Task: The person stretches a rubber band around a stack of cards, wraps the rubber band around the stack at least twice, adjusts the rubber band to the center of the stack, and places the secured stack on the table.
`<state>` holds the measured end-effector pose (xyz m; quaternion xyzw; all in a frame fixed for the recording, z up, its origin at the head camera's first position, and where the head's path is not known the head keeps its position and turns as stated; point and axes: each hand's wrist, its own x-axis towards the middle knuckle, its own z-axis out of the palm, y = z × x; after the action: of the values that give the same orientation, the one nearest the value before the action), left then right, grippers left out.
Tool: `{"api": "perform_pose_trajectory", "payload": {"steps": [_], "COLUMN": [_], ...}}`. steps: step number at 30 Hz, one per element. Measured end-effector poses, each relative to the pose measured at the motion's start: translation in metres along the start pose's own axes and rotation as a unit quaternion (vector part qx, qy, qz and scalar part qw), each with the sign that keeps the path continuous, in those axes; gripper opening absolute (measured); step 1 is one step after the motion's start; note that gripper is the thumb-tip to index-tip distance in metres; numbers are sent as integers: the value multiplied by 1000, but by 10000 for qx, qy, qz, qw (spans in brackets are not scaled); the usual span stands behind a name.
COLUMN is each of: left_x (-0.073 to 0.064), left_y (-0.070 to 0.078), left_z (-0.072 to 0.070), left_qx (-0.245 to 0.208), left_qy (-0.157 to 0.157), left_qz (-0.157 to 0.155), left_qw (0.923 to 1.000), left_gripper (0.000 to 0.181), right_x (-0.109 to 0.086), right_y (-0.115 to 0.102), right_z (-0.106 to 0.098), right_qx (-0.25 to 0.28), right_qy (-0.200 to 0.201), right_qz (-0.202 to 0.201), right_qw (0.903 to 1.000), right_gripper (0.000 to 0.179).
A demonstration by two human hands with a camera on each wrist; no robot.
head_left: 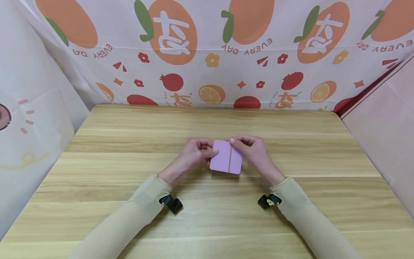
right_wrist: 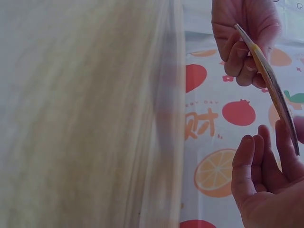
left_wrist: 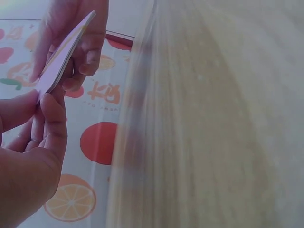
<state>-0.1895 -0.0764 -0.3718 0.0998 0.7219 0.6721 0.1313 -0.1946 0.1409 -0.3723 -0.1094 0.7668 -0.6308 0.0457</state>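
Note:
A thin, square lilac stack of cards (head_left: 221,158) with rounded corners is held up over the table between both hands. A narrow tan rubber band (head_left: 230,160) crosses its face from top to bottom, right of the middle. My left hand (head_left: 195,153) pinches the left edge, thumb in front and fingers behind. At the top right corner my right hand (head_left: 255,150) grips it, the thumb lying by the band. Seen edge-on in the right wrist view, the stack (right_wrist: 275,88) shows thin layers, with the band wrapped over its edge. The fingers behind it are partly hidden in the head view.
Below the hands is a wood-grain table (head_left: 207,223). A white cloth (head_left: 191,77) printed with fruit hangs along its far edge. Pale panels stand at left and right. Small black wrist cameras are strapped over both beige sleeves (head_left: 139,201).

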Motion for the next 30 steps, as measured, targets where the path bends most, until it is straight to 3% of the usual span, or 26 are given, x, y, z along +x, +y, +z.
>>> {"api": "perform_pose_trajectory", "payload": {"steps": [8, 13, 21, 30], "left_x": [2, 3, 3, 0], "left_y": [2, 7, 14, 17], "left_z": [-6, -13, -20, -16], "left_qx": [-485, -697, -728, -539], "left_qy": [329, 641, 901, 1184], "left_qz": [-139, -186, -238, -213], "left_qw": [9982, 9953, 9930, 9913], "left_gripper": [9, 8, 14, 6], "right_x": [0, -2, -6, -8], "right_y": [-1, 0, 1, 2], "right_z": [0, 1, 7, 15], "right_qx": [261, 193, -201, -654], "right_qy": [81, -239, -875, -791], "right_qz": [80, 100, 255, 447], "right_qw": [9996, 9995, 9956, 9937], "right_gripper": [35, 32, 32, 32]}}
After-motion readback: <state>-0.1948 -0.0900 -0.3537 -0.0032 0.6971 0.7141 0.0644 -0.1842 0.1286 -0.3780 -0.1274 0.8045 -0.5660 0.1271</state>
